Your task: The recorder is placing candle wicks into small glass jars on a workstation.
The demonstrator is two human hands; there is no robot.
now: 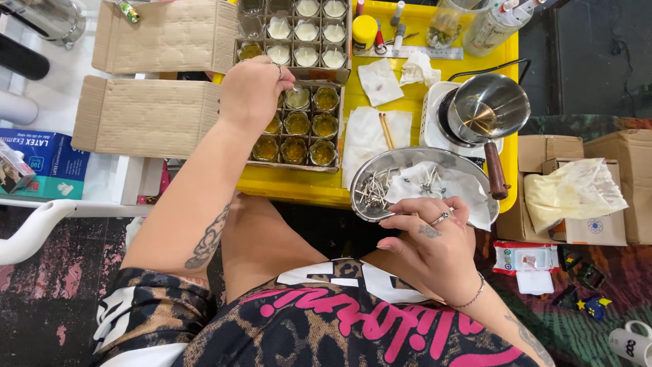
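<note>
Left hand (252, 92) pinches a wick into a small glass jar (297, 98); keep it centred. Right hand (435, 241) loosely curled, empty, beside round metal bowl (380, 163).

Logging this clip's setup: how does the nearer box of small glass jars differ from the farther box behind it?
The nearer box holds jars that look amber and clear; the farther box holds mostly jars filled with opaque white.
The left hand reaches over the nearer box; no hand is at the farther box.
The farther box shows some empty compartments at its back left; the nearer box's visible compartments are occupied.
Both are divided cardboard boxes with open flaps on the yellow table.
</note>
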